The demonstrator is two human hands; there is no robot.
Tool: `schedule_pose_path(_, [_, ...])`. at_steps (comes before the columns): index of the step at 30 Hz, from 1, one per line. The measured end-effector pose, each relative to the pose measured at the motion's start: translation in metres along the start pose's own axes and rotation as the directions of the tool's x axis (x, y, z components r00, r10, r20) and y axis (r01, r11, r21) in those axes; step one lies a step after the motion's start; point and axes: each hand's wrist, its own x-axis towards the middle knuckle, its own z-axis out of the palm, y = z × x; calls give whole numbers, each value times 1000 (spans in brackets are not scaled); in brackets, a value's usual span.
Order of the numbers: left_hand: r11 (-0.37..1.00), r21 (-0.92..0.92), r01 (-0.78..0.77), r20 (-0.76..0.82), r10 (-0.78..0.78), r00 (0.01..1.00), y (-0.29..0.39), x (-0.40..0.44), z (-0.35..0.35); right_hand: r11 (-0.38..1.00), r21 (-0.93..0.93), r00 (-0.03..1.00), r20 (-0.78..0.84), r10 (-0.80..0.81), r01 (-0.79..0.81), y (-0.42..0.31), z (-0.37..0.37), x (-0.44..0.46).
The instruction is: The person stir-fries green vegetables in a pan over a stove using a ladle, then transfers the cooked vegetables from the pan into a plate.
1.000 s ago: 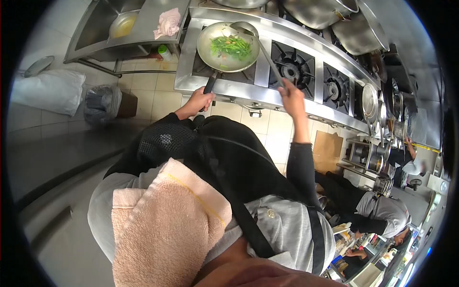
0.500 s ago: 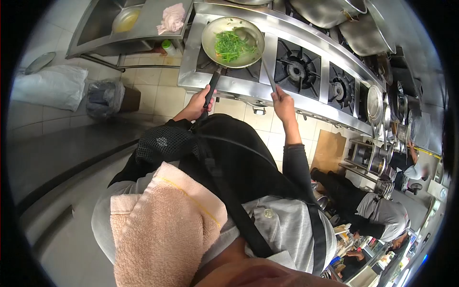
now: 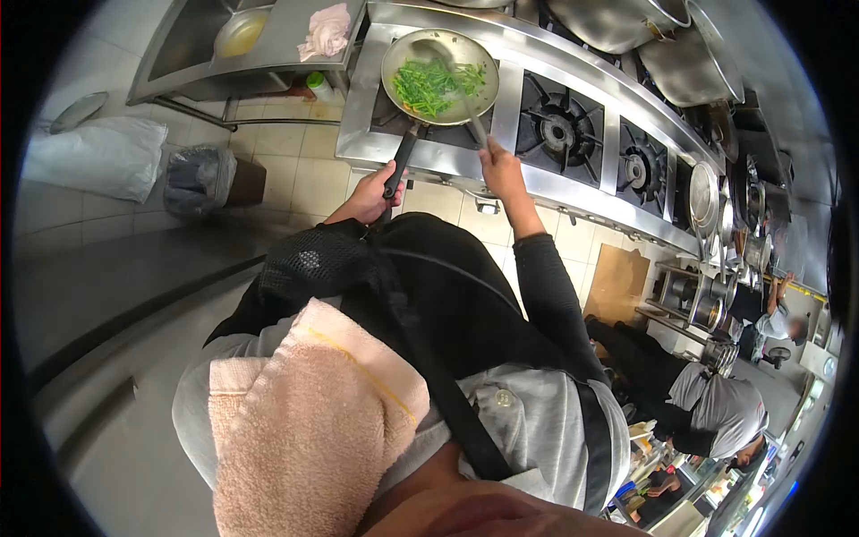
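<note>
On the left burner of the steel stove (image 3: 506,98) sits a round pan (image 3: 490,85) with chopped green vegetables (image 3: 419,89) in it. My left hand (image 3: 370,195) is closed around the black pan handle (image 3: 404,154). My right hand (image 3: 503,170) grips a long metal ladle (image 3: 475,125), whose blurred bowl lies inside the pan over the greens. A few small orange bits show at the lower left of the vegetables.
Two bare burners (image 3: 559,132) are right of the pan; large pots (image 3: 684,67) stand behind. A sink counter (image 3: 286,67) with a pink cloth (image 3: 326,32) is at left, above a lined bin (image 3: 199,182). Co-workers (image 3: 716,398) stand at right, near stacked pans (image 3: 703,192).
My right hand has moved left toward the pan, and the ladle bowl has swept from the pan's upper right edge into the greens. The greens have spread out. Both hands keep their hold.
</note>
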Motion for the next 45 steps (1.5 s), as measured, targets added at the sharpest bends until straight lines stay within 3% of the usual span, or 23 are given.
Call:
schedule_pose_path(1, [999, -25, 21, -11, -22, 1000, 3, -1, 3, 1000, -11, 998, 61, -25, 25, 1, -5, -12])
schedule_pose_path(4, [995, -50, 91, -6, -91, 996, 12, 6, 9, 947, -320, 997, 75, 19, 6, 9, -60, -51])
schedule_pose_path(7, [989, 51, 136, 46, -138, 989, 35, 26, 6, 886, -458, 997, -41, 67, -79, 1, -95, -65])
schedule_pose_path(9, [991, 75, 107, 48, -111, 993, 37, 36, 5, 938, -345, 999, -47, 16, -31, 7, -108, -66])
schedule_pose_path(10, [985, 164, 51, 35, -57, 998, 32, 34, 6, 985, -170, 999, -47, 16, -24, 3, -120, -68])
schedule_pose_path(11, [967, 255, -4, 28, -3, 1000, 26, 28, 8, 964, -122, 966, 79, 245, -234, -27, -146, -69])
schedule_pose_path(13, [813, 579, -63, -1, 78, 997, 15, -4, 24, 964, -174, 951, 203, 233, -199, -47, -185, -75])
schedule_pose_path(14, [762, 647, -1, -89, 77, 993, 9, -20, 30, 962, -220, 956, 205, 210, -165, -47, -188, -75])
schedule_pose_path(16, [795, 605, -42, -56, 96, 994, 10, -19, 22, 945, -311, 960, 219, 173, -99, -44, -187, -71])
schedule_pose_path(19, [829, 553, -86, -34, 125, 992, 16, -19, 23, 930, -315, 949, 187, 255, -188, -26, -155, -46])
schedule_pose_path(22, [835, 537, -119, -1, 142, 990, -2, -12, 17, 965, -202, 983, 46, 179, -166, -19, -139, -39])
schedule_pose_path(25, [823, 537, -185, 36, 197, 980, -20, -19, 5, 981, -149, 987, 74, 140, -128, -27, -164, -46])
schedule_pose_path(29, [860, 493, -133, 74, 110, 991, 34, -18, 29, 913, -261, 892, 247, 378, -314, -53, -215, -47])
schedule_pose_path(32, [821, 538, -192, 81, 176, 981, 54, 1, 45, 914, -335, 940, 170, 295, -227, -59, -196, -24])
schedule_pose_path(35, [790, 551, -270, 91, 265, 960, 43, 4, 52, 954, -188, 972, -59, 226, -233, -43, -171, -13])
schedule_pose_path(37, [796, 511, -324, 115, 310, 944, 2, 17, 28, 961, -108, 966, -65, 249, -254, -53, -185, -22])
schedule_pose_path(41, [779, 605, -164, -62, 251, 966, -5, -1, 27, 948, -68, 950, 0, 312, -311, -61, -216, -29])
schedule_pose_path(44, [864, 471, -175, 34, 181, 983, 9, 3, 27, 970, -116, 977, 3, 215, -213, -52, -197, -7])
schedule_pose_path(45, [874, 453, -176, 47, 174, 984, 10, 9, 24, 956, -208, 974, 41, 223, -210, -56, -187, 4])
